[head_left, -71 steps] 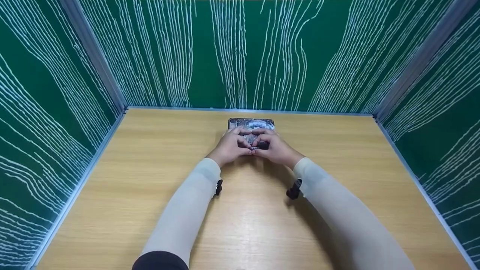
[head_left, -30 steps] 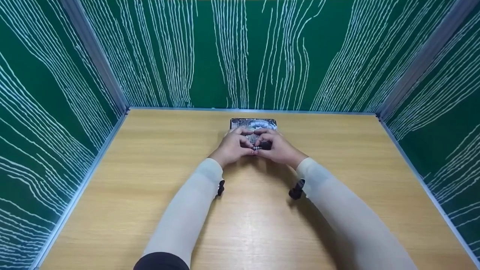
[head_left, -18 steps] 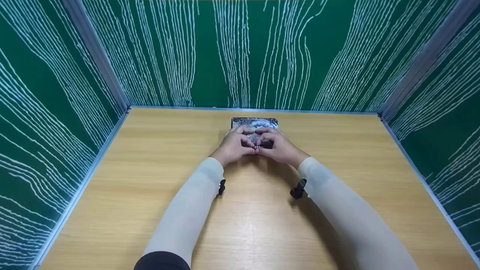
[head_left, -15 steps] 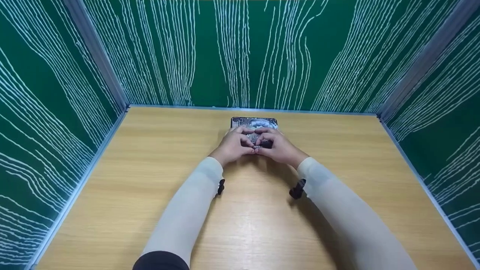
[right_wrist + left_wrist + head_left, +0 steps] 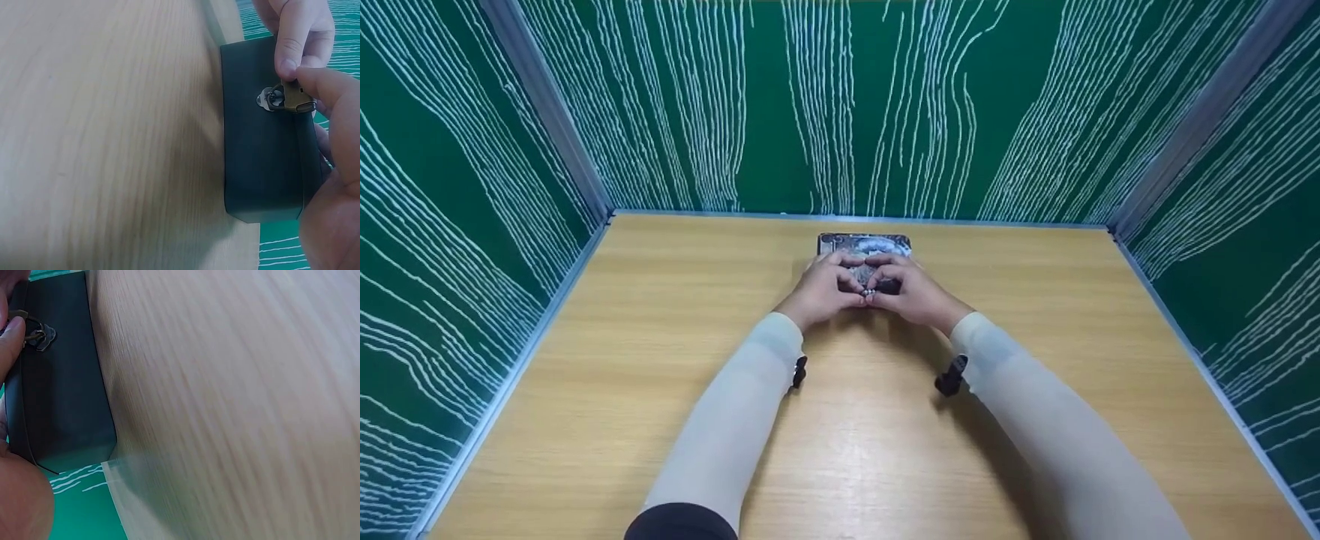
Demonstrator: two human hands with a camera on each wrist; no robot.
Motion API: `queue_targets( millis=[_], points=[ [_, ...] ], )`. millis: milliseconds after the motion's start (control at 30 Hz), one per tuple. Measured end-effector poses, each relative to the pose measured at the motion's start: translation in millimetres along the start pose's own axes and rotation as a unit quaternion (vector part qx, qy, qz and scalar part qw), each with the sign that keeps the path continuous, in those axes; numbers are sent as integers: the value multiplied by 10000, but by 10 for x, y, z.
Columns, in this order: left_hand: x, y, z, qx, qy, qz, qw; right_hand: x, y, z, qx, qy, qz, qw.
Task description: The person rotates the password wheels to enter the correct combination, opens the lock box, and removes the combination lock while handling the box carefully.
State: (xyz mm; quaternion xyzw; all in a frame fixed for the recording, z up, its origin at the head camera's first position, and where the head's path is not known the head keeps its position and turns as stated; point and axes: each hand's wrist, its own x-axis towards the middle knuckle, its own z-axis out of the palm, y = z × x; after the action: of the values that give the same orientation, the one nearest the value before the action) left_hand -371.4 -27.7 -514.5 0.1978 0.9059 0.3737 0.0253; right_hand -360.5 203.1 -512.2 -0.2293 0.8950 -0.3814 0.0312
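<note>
A dark box (image 5: 259, 152) with a picture-printed lid (image 5: 877, 246) stands near the table's far edge. On its front, a small brass-coloured padlock (image 5: 297, 100) hangs by its shackle from a metal clasp (image 5: 264, 99). In the head view a row of small silvery bits shows on the lock between the thumbs. My left hand (image 5: 821, 290) comes from the left and pinches the lock between thumb and finger. From the other side my right hand (image 5: 911, 292) pinches it too, thumb tips nearly meeting. Other fingers of both hands arch over the lid and partly hide it.
The wooden table (image 5: 840, 435) spreads out in front of the box. Green panels with white wavy lines (image 5: 780, 112) close off the back and both sides, with metal posts (image 5: 547, 105) at the corners. Black wrist cameras (image 5: 950, 376) sit under the sleeves.
Both hands stay on the padlock with only tiny shifts of thumbs and fingers. The box has not visibly moved on the table; the head view drifts slightly.
</note>
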Motion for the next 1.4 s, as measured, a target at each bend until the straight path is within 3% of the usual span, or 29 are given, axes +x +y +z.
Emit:
queue_targets(
  millis=[267,500,933,1400],
  points=[
    [1,-1,12,3,39,51,10000,-3,7,-11,0,-8,-24,10000],
    [12,2,-18,138,-9,78,9999,28,24,-15,-28,39,-287,9996],
    [-1,5,-18,106,-12,12,9999,30,48,-8,66,-8,-224,9997],
    [-10,-32,12,43,14,175,9998,9,48,7,126,-52,-217,9997]
  ],
)
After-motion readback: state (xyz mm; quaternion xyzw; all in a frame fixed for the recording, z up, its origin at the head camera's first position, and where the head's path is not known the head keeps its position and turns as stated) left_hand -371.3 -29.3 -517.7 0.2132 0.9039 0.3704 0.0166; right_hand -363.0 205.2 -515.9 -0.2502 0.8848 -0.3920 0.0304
